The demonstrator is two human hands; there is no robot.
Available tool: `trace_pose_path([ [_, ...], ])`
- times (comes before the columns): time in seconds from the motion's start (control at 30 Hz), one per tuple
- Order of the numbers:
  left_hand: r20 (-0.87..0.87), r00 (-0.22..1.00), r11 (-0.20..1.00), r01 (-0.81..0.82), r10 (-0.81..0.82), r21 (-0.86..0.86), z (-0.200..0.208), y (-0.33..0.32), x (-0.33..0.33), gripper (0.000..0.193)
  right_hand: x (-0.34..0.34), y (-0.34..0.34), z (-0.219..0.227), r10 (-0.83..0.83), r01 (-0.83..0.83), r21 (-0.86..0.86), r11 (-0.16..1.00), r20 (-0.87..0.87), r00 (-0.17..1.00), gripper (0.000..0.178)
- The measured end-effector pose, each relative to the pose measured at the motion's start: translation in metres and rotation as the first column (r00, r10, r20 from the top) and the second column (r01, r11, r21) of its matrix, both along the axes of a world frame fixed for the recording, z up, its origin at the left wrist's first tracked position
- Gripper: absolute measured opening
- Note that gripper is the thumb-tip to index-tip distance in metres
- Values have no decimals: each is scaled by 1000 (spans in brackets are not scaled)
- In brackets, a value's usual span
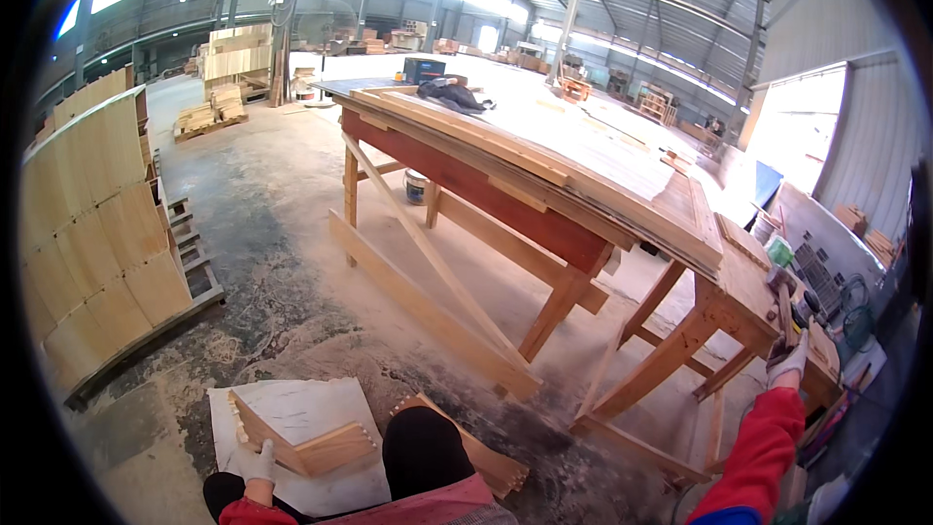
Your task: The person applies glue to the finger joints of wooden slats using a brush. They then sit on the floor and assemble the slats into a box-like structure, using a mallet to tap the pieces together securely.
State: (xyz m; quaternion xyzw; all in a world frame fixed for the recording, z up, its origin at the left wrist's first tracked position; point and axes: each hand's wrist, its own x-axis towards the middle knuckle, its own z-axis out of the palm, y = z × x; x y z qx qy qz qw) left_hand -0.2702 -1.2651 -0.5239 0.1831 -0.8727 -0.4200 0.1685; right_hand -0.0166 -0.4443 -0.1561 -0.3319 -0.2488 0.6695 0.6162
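My left hand [257, 463], in a white glove, is closed on one end of a wooden corner piece [335, 448]. That piece is two pale boards meeting at an angle, with jointed ends, over a white sheet [303, 403] on the floor. Another jointed board [491, 455] lies by my knee, partly covered by my leg. Far to the right, my gloved right hand [789, 362] reaches to the small wooden bench. It is closed around the wooden handle of what looks like a hammer [784, 309]; the fingers are small and partly hidden.
A long wooden worktable [544, 170] stands ahead, with a slanted brace [437, 248] and a low board [418, 301] below. Stacked panels [102, 233] rest on a pallet at left. A can [416, 187] sits under the table. Tools and cables [855, 301] crowd the right.
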Motion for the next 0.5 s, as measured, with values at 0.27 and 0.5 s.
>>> trace_pose_path([
  [0.27, -5, 988, 981, 155, -155, 116, 58, 17, 4, 75, -8, 54, 33, 263, -254, 93, 963, -102, 959, 34],
  [0.5, 160, 983, 972, 118, -86, -203, 48, 5, -2, 88, -78, -102, -27, 538, -458, 590, 665, 46, 842, 31],
])
